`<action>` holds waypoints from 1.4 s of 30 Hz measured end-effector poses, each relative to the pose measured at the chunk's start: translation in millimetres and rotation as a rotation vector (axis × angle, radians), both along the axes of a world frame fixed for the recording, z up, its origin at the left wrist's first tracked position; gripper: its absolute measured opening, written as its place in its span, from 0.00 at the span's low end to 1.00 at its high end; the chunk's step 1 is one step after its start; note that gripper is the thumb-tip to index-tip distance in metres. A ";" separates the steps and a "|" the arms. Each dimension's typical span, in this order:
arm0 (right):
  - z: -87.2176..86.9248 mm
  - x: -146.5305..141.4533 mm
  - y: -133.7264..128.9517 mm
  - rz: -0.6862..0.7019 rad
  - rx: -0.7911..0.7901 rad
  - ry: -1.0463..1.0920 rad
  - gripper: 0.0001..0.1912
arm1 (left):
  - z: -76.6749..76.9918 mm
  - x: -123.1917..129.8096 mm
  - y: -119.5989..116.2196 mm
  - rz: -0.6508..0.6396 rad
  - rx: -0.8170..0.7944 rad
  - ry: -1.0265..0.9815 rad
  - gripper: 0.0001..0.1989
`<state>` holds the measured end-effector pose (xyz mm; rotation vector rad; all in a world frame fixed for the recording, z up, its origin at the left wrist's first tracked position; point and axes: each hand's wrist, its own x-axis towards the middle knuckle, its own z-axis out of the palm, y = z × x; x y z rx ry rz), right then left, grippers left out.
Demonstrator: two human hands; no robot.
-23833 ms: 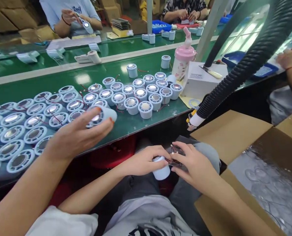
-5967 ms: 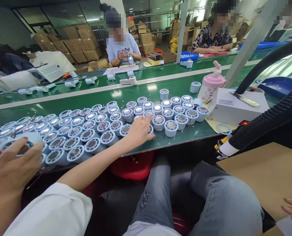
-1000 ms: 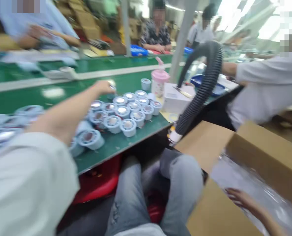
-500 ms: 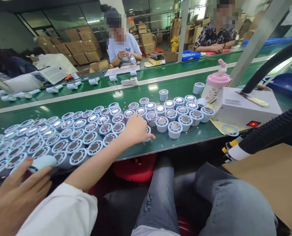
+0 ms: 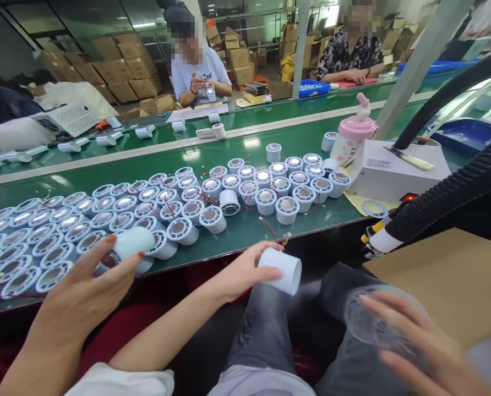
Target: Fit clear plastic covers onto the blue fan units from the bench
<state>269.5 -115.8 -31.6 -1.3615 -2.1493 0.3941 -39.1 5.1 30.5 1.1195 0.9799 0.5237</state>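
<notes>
A pale blue cylindrical housing, tipped on its side, is held by my left hand just off the table's front edge. Thin red wires stick up behind it. At the lower right, my right hand is blurred, its fingers around a clear round plastic piece above my thigh. The two hands are apart. Many similar housings with slotted rims stand in rows on the green table; one housing lies tilted among them.
A co-worker's hand grips another housing at the left. A pink-lidded bottle, a white box, a black hose and a cardboard sheet are on the right. Two people sit across the table.
My left hand has come back from the rows toward me with a housing in it. My right hand has entered with the clear piece. The co-worker's hand and housing have moved right.
</notes>
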 end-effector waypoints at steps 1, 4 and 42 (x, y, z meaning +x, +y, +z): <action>3.8 -14.0 5.2 0.032 0.025 -0.063 0.23 | -7.2 8.8 -3.8 -0.047 -0.139 -0.078 0.26; 14.4 -52.2 21.5 0.025 0.090 -0.186 0.24 | -25.5 32.1 -8.2 -0.251 -0.351 -0.094 0.25; 27.5 -53.2 26.9 -0.103 -0.410 0.268 0.09 | -29.4 50.5 -13.3 -0.380 0.589 0.214 0.27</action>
